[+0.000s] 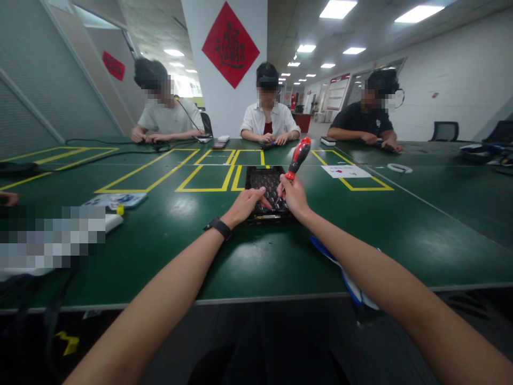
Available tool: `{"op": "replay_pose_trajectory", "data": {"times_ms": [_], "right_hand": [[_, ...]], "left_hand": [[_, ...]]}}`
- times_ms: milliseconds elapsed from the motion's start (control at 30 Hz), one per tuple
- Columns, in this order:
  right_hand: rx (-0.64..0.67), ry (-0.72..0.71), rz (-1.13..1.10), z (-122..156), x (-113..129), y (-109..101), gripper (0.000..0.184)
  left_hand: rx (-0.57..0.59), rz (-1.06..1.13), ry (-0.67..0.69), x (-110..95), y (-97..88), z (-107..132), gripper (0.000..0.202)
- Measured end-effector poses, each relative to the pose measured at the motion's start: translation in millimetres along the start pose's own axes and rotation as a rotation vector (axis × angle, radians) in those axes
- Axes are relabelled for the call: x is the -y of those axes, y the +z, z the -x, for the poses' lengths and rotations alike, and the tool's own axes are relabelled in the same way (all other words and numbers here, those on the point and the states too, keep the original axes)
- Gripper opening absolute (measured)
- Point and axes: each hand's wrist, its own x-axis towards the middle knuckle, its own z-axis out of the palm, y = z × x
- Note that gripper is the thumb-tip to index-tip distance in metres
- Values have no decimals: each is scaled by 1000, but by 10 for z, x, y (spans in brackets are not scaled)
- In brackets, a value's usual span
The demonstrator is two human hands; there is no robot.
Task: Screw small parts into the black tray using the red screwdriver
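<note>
My right hand (294, 195) is closed around a screwdriver (300, 155) with a red and black handle. Its handle tilts up to the right, and the thin shaft points down into a black shallow case (264, 174). Inside the case are small shiny dark parts, too fine to make out. My left hand (246, 206) rests at the case's left side, thumb and forefinger stretched over its inside and apart from each other. A dark band (218, 228) is around my left wrist. The case lies on the green table (168, 262) in front of me.
Yellow tape (204, 190) marks rectangles on the tabletop. A white paper (347, 171) lies to the right, a blue and white item (332, 251) under my right forearm. Bagged things (116, 200) are at left. Across the table sit three people, and a cable (92, 158) runs at far left.
</note>
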Motion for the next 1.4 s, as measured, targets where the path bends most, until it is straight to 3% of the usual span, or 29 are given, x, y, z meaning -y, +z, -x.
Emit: {"op": "replay_pose_trajectory", "data": {"times_ms": [700,933,1200,1400], "right_hand": [[-27,16,-5,1,3,-7,30],[-48,31,-37,11,39,4,29],[-24,-6,-69,-8,-20,14,26],[24,21,-29,8,4,12,29]], "left_hand": [[71,-56,0,10,9,-4,66],[-43,-280,111,28,-5,-6,50],[170,-295,143,197,24,-65,27],[189,-243,136,209,25,-66,22]]}}
